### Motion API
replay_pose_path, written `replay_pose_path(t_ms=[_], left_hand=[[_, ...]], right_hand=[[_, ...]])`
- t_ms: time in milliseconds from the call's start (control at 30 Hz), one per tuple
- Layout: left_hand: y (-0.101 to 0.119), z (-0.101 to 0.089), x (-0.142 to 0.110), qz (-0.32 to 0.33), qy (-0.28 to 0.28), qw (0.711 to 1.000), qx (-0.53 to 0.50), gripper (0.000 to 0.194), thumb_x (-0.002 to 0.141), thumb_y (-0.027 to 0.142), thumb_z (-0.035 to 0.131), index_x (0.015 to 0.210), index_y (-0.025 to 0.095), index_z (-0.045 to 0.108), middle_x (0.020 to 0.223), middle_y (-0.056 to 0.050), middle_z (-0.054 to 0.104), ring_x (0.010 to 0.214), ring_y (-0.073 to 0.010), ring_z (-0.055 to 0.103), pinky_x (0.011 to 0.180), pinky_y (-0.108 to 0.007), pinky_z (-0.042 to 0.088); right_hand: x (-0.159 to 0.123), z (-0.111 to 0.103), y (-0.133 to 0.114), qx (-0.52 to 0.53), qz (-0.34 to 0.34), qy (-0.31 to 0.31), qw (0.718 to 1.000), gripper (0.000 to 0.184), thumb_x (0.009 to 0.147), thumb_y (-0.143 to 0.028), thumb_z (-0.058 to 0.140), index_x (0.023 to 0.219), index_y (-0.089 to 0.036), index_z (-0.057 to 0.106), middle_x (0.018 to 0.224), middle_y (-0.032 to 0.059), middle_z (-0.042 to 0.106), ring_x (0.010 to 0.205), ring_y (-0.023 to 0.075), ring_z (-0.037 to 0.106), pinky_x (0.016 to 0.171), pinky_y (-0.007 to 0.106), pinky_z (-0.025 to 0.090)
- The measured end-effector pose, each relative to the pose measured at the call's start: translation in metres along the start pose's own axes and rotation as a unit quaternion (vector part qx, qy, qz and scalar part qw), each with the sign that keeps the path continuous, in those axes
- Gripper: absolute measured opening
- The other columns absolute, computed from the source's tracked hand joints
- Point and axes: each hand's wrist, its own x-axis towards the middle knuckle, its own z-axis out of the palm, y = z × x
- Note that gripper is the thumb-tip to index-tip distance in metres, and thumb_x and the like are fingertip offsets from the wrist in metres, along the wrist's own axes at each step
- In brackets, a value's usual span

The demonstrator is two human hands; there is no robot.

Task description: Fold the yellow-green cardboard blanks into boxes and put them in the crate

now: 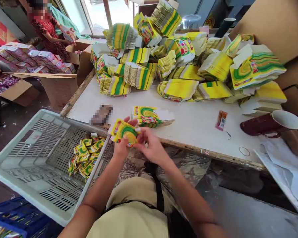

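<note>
A small yellow and green printed carton (pixel 127 133) is held in front of me, just off the table's front edge. My left hand (pixel 122 147) grips it from the left, thumb across its printed face. At its right end, my right hand (pixel 150 143) pinches the carton near a white flap. Behind my hands, a short stack of flat cartons (pixel 149 117) lies fanned on the white table (pixel 196 124). Below to the left, a pale plastic crate (pixel 43 185) holds a heap of small yellow cartons (pixel 85 153).
Bundles of flat yellow cartons (pixel 139 74) pile along the table's back. A maroon mug (pixel 260 124), a small orange packet (pixel 222 120) and a rubber band (pixel 244 151) lie to the right. At far left, a person in red (pixel 43 31) stands near cardboard boxes (pixel 61 87).
</note>
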Motion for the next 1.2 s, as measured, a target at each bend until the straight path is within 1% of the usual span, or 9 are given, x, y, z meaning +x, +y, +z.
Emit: replay_pose_path(t_ms=[167, 367, 533, 633, 733, 833, 933, 1067, 1200], left_hand=[[0.003, 0.013, 0.005, 0.019, 0.166, 0.985, -0.040, 0.052, 0.079, 0.075, 0.051, 0.092, 0.025, 0.049, 0.071, 0.003, 0.043, 0.059, -0.0118, 0.046, 0.062, -0.027, 0.047], [-0.006, -0.003, -0.015, -0.002, 0.095, 0.995, 0.002, 0.069, 0.064, 0.073, 0.070, 0.108, 0.023, 0.056, 0.088, -0.001, 0.060, 0.077, -0.0149, 0.059, 0.071, -0.028, 0.051], [-0.012, -0.015, -0.024, -0.043, 0.101, 0.993, 0.037, 0.035, 0.077, 0.052, 0.073, 0.088, 0.018, 0.070, 0.086, -0.004, 0.073, 0.084, -0.0206, 0.068, 0.086, -0.038, 0.054], [0.003, -0.031, -0.018, -0.044, 0.026, 0.998, 0.044, 0.050, 0.081, 0.061, 0.063, 0.109, 0.019, 0.069, 0.107, -0.009, 0.074, 0.102, -0.0261, 0.068, 0.096, -0.043, 0.051], [0.030, -0.048, -0.012, 0.018, -0.052, 0.991, 0.121, 0.081, 0.078, 0.076, 0.052, 0.139, 0.022, 0.050, 0.137, -0.015, 0.059, 0.130, -0.0314, 0.053, 0.108, -0.047, 0.042], [0.045, -0.050, -0.012, 0.027, -0.146, 0.944, 0.294, 0.108, 0.058, 0.073, 0.075, 0.146, 0.021, 0.039, 0.149, -0.017, 0.046, 0.139, -0.0366, 0.041, 0.113, -0.049, 0.036], [0.037, -0.037, -0.017, -0.040, -0.225, 0.892, 0.389, 0.096, 0.059, 0.050, 0.085, 0.140, 0.022, 0.043, 0.136, -0.014, 0.058, 0.122, -0.0334, 0.058, 0.101, -0.045, 0.048], [0.014, -0.024, -0.028, -0.052, -0.159, 0.872, 0.460, 0.070, 0.071, 0.038, 0.076, 0.131, 0.021, 0.045, 0.115, -0.008, 0.067, 0.102, -0.0280, 0.067, 0.083, -0.037, 0.055], [0.004, -0.022, -0.037, 0.034, -0.173, 0.856, 0.486, 0.079, 0.074, 0.032, 0.073, 0.141, 0.022, 0.032, 0.131, -0.012, 0.059, 0.113, -0.0286, 0.064, 0.089, -0.037, 0.053]], right_hand=[[-0.027, 0.035, 0.011, 0.079, 0.050, -0.003, 0.996, 0.044, 0.078, -0.036, 0.074, 0.113, -0.025, 0.052, 0.087, -0.0003, 0.057, 0.080, 0.0159, 0.056, 0.071, 0.028, 0.049], [-0.024, 0.016, 0.019, 0.030, 0.079, 0.078, 0.993, 0.021, 0.079, -0.037, 0.069, 0.093, -0.023, 0.060, 0.078, -0.0018, 0.057, 0.070, 0.0153, 0.052, 0.066, 0.028, 0.046], [-0.020, -0.003, 0.020, 0.035, 0.075, 0.105, 0.991, 0.023, 0.075, -0.042, 0.073, 0.073, -0.022, 0.061, 0.067, -0.0028, 0.056, 0.062, 0.0149, 0.052, 0.060, 0.029, 0.045], [-0.018, -0.018, 0.014, -0.032, 0.011, 0.118, 0.992, 0.018, 0.079, -0.041, 0.072, 0.074, -0.024, 0.067, 0.070, -0.0010, 0.061, 0.066, 0.0172, 0.056, 0.062, 0.031, 0.047], [-0.017, -0.034, 0.003, -0.193, -0.075, 0.118, 0.971, 0.009, 0.085, -0.032, 0.067, 0.080, -0.028, 0.073, 0.077, 0.0022, 0.068, 0.078, 0.0211, 0.060, 0.076, 0.037, 0.050], [-0.018, -0.038, -0.006, -0.301, -0.146, 0.046, 0.941, 0.020, 0.091, -0.025, 0.058, 0.085, -0.034, 0.075, 0.079, 0.0013, 0.071, 0.086, 0.0217, 0.061, 0.097, 0.045, 0.046], [-0.022, -0.029, -0.008, -0.293, -0.190, 0.009, 0.937, 0.021, 0.091, -0.025, 0.059, 0.100, -0.039, 0.071, 0.099, -0.0013, 0.072, 0.111, 0.0226, 0.060, 0.117, 0.050, 0.030], [-0.027, -0.009, 0.005, -0.121, -0.077, 0.155, 0.977, 0.061, 0.086, -0.043, 0.066, 0.142, -0.031, 0.045, 0.149, 0.0069, 0.047, 0.143, 0.0300, 0.036, 0.119, 0.054, 0.029], [-0.027, 0.009, 0.024, 0.156, 0.125, 0.040, 0.979, 0.057, 0.092, -0.051, 0.052, 0.142, -0.023, 0.045, 0.142, 0.0116, 0.056, 0.128, 0.0285, 0.056, 0.104, 0.047, 0.050]])
